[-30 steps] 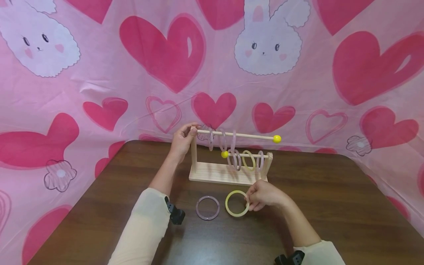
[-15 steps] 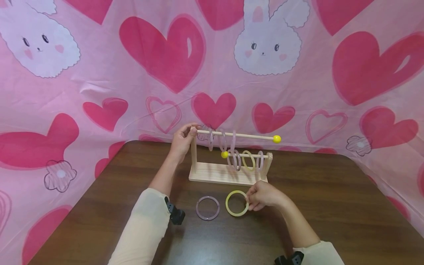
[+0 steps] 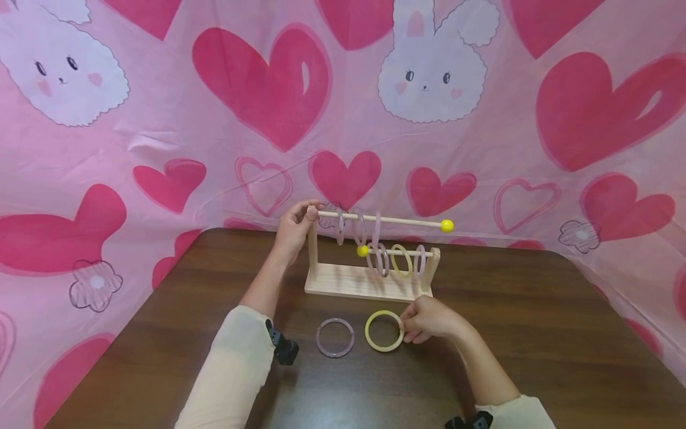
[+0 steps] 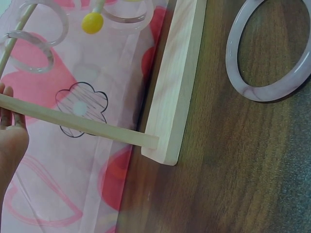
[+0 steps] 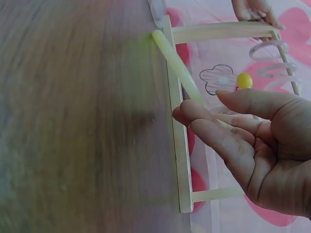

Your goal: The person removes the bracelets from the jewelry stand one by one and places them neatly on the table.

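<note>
My head feed gives me a pink backdrop (image 3: 354, 119) printed with pinkish-red hearts (image 3: 262, 83) and, up top, white rabbits (image 3: 431, 86). Mid-frame, the rack (image 3: 356, 281) is pale wood with bright yellow balls (image 3: 447, 226); lower centre, I see a yellow ring (image 3: 367, 331) and a mauve ring (image 3: 318, 338). The table (image 3: 536, 333) is streaky dark brown.

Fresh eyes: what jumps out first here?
Likely the pink backdrop with big hearts and rabbits, behind the table. Then the wooden rack hung with rings, the left hand gripping its left post. Nearer, the right hand holds a yellow ring beside a purple ring.
</note>
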A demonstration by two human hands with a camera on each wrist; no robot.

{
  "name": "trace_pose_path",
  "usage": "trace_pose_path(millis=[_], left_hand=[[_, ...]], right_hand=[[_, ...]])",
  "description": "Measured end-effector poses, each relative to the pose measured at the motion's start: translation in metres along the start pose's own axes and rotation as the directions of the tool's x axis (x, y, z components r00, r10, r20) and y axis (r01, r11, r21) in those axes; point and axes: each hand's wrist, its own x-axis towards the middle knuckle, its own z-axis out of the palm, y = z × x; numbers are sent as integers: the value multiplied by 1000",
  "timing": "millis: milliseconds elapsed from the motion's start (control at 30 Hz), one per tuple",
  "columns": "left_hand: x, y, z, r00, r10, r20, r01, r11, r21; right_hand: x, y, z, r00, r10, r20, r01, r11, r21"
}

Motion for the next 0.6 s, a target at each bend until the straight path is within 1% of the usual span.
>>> trace_pose_path(millis=[300,600], left_hand=[[-2,1,-1,1000,-4,-8,4,1000,5],[0,0,0,1000,0,-2,0,1000,10]], right_hand=[[-2,0,-1,1000,-2,-10,2,1000,3],[1,-11,-3,998,-26,-61,25,1000,-16]])
